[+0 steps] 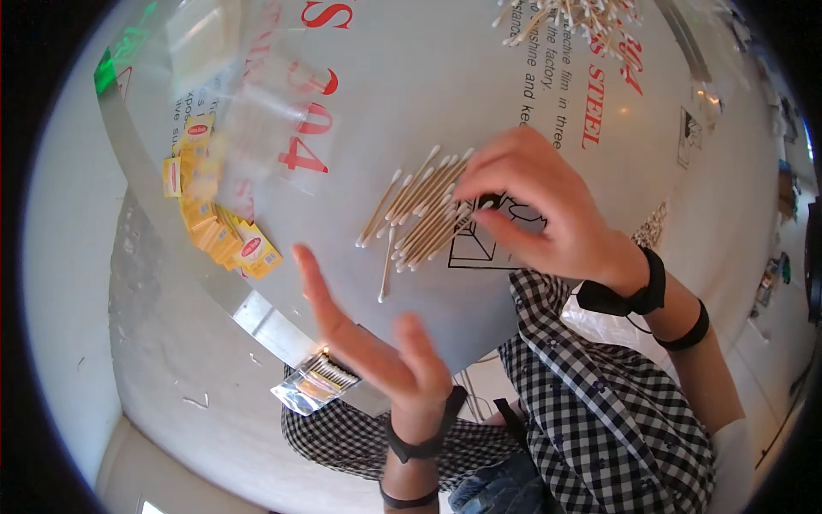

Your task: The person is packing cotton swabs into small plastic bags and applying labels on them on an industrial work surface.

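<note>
A loose bunch of cotton swabs (428,210) with wooden sticks and white tips lies on the film-covered metal table (377,111). My right hand (552,201) is over the bunch's right end, thumb and index finger curved and apart beside the swab tips. My left hand (377,360) is held nearer me, off to the lower left, empty with its fingers spread. One swab (388,265) sticks out toward me from the bunch. Below my left hand, a clear packet of swabs (317,381) lies by the table's near edge.
Yellow printed cards (214,227) lie fanned out along the left edge. Clear plastic bags (282,103) are spread beside them. A larger heap of swabs (569,19) sits at the far side. More small sticks (651,227) show at the right, beyond my right wrist.
</note>
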{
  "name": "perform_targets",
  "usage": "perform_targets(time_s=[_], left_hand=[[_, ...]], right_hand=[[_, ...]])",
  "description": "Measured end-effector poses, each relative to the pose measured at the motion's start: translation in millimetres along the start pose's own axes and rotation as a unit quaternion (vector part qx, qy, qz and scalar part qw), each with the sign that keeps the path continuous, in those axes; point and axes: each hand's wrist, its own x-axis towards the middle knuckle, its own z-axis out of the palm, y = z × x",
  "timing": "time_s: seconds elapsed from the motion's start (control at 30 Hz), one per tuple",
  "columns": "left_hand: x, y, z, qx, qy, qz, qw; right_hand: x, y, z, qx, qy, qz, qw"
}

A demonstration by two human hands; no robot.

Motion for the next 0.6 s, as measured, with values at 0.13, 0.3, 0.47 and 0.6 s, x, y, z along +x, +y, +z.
perform_targets(time_s=[0.13,0.3,0.47,0.6], left_hand=[[-23.0,-10.1,-7.1,0.082,0.077,-0.081,0.990],[-12.6,-12.0,-13.1,0.169,0.016,-0.082,0.982],[-11.9,-11.5,-17.3,0.192,0.010,-0.094,0.977],[-16.9,-3.2,-20.1,0.220,0.031,-0.093,0.971]], right_hand=[[11.2,10.5,2.3,0.017,0.040,0.002,0.999],[17.8,11.5,-3.2,-0.025,0.044,-0.006,0.999],[10.3,12.8,-4.2,-0.034,0.042,0.003,0.999],[2.8,15.4,-8.4,-0.021,0.054,0.034,0.998]])
